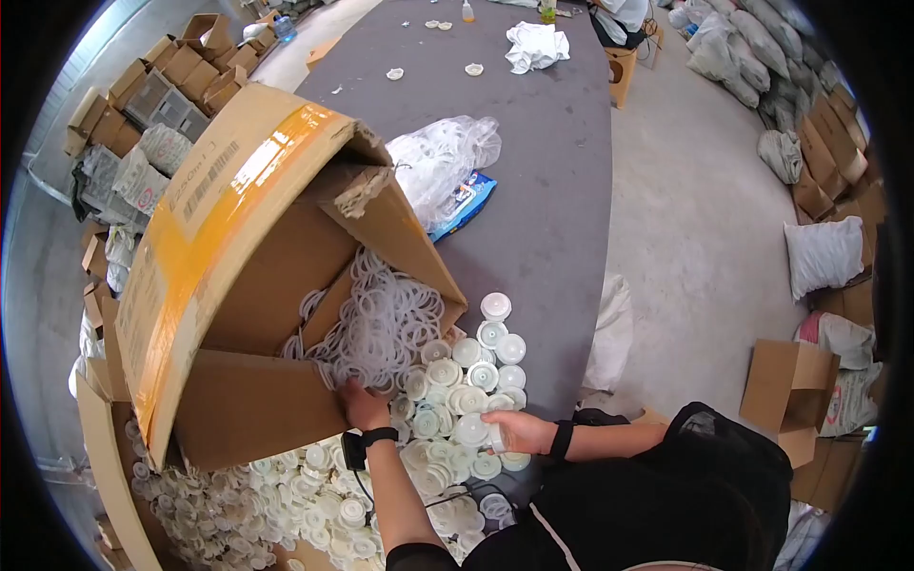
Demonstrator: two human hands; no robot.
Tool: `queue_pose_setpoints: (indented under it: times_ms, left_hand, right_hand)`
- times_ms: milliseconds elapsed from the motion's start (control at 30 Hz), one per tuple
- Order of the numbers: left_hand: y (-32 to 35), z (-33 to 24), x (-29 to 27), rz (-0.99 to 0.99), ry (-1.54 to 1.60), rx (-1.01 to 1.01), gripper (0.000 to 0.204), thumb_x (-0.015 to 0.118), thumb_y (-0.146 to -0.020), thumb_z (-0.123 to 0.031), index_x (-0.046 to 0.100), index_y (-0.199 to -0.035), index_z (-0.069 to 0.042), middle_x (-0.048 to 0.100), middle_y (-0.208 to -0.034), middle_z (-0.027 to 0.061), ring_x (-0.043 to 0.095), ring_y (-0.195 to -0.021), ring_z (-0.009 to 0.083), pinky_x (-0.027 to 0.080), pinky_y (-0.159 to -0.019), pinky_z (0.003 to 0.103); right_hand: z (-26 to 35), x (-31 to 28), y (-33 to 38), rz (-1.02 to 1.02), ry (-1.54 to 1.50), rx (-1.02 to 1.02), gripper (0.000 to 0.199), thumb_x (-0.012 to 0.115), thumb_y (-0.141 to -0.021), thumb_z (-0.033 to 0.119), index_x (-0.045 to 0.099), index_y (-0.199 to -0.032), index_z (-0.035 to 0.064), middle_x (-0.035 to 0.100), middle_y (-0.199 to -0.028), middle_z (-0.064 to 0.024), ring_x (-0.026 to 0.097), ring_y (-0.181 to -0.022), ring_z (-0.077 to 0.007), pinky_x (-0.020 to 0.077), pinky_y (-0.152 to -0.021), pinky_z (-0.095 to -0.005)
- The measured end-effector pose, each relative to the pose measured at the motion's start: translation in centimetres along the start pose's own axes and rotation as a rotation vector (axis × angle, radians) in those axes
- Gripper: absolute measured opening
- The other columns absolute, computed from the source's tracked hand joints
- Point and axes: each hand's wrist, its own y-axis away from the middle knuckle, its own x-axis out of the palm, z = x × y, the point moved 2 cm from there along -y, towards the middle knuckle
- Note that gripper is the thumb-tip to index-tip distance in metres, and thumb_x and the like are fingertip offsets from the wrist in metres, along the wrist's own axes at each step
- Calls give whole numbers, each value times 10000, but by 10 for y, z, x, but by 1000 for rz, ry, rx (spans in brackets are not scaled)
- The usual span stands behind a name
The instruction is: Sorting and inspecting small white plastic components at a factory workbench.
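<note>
- Left hand (pixel 364 407): its fingers are at the near edge of the heap of white rings (pixel 381 319); the fingertips are hidden, so I cannot tell whether this grip is closed on a ring
- The rings lie in the mouth of the tilted carton (pixel 276 295), over the left side of the tabletop (pixel 543 247); from the left grip they lie straight ahead, toward the tabletop's far end
- Right hand (pixel 522 433): its grip is closed on a pale piece (pixel 496 438), seen nearly edge-on
- Round white caps (pixel 447 371) lie ahead and left of the right grip, toward the tabletop's right edge
- The left hand is nearer the rings, the right well apart from them; rings and caps are round, with no long axis
</note>
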Motion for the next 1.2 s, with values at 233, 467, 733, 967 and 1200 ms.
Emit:
queue_pose_setpoints:
  times_ms: [233,467,733,967,1200]
  left_hand:
    - [9,-16,-10,-39,223,120,238,563,-703,-146,506,-921,-66,508,-958,136,498,-896,294,434,-713,375]
    - [7,0,15,64,185,135,195,601,-682,-187,534,-800,-48,519,-889,129,515,-817,296,429,-668,384]
    - [13,-5,17,-20,414,37,213,627,-657,-184,542,-754,-15,545,-773,137,533,-725,291,419,-630,366]
    - [23,9,22,-25,707,7,217,599,-681,-153,583,-774,42,577,-706,155,557,-637,261,431,-598,330]
    - [67,15,1,-33,1151,-169,175,504,-784,-75,562,-893,50,578,-789,102,553,-613,153,444,-577,255]
  right_hand:
    - [15,-3,-16,-18,71,-95,274,499,-809,214,497,-1028,49,535,-973,-20,522,-857,-125,443,-720,-289]
    - [13,18,3,-59,122,-138,211,515,-816,253,532,-929,76,543,-827,5,493,-689,-53,405,-554,-213]
    - [5,1,8,-41,139,-184,179,539,-808,253,524,-866,85,516,-733,18,450,-555,-56,371,-468,-199]
    - [1,4,18,5,152,-204,162,576,-784,194,445,-722,122,420,-633,41,432,-523,-51,374,-456,-216]
    - [-6,18,22,-58,229,-281,136,580,-776,173,459,-751,116,441,-674,56,434,-577,-30,371,-491,-193]
